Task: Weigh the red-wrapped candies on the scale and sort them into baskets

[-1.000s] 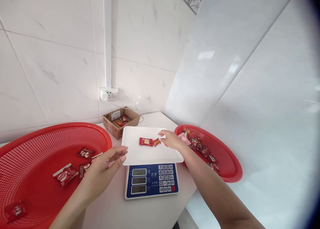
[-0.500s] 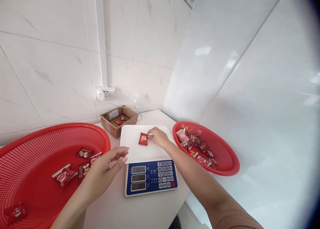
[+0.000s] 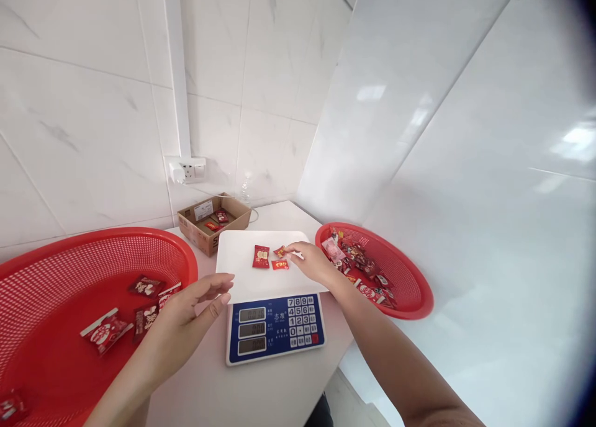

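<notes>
A blue digital scale (image 3: 275,328) carries a white tray (image 3: 242,275). On the tray lie a larger red candy packet (image 3: 261,256) and two small red-orange candies (image 3: 280,258). My right hand (image 3: 313,261) rests on the tray's right side, fingertips touching the small candies, fingers loosely curled with nothing in them. My left hand (image 3: 189,315) hovers open, fingers apart, between the left basket and the scale.
A big red mesh basket (image 3: 56,272) on the left holds a few red packets (image 3: 106,332). A smaller red basket (image 3: 410,290) on the right is full of candies. A cardboard box (image 3: 212,219) and a wall socket (image 3: 186,168) are behind. The table edge is near right.
My right hand slid left over the tray, then drew back right; the small candies now lie uncovered beside the larger packet. The view shifted slightly. My left hand hardly moved.
</notes>
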Motion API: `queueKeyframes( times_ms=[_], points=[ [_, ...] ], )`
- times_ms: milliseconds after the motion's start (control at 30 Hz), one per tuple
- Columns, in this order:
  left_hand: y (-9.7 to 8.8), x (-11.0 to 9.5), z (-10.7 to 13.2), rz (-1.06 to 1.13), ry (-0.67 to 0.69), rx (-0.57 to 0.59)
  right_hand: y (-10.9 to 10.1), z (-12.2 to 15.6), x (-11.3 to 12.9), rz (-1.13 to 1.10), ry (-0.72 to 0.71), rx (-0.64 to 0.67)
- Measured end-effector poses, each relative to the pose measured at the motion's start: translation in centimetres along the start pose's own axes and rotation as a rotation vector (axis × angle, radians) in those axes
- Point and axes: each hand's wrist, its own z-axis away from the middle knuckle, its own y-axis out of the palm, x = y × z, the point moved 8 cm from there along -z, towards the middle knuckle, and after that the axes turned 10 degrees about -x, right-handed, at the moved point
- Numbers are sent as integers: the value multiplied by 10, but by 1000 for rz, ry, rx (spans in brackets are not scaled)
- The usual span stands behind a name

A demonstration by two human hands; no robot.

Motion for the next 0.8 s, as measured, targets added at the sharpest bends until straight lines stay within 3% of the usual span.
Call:
queueKeyframes(
  times_ms=[133,267,333,400,500,600,700,800],
  points=[
    [5,2,1,-9,7,27,11,15,15,-1,-212,89],
    [9,4,2,-2,13,48,15,30,17,38,-228,142],
    [9,5,2,-16,12,48,2,34,12,19,-188,123],
    [9,6,2,-38,15,48,-23,35,1,-7,-112,42],
    [11,10,0,-50,15,53,-70,34,-42,66,135,-76],
    [14,15,-1,-52,-1,62,-98,44,-102,293,434,48],
    [16,17,-2,-65,-16,65,-104,64,-150,365,597,238],
    [19,18,-3,-71,-27,67,-95,87,-181,377,732,398]
  ],
)
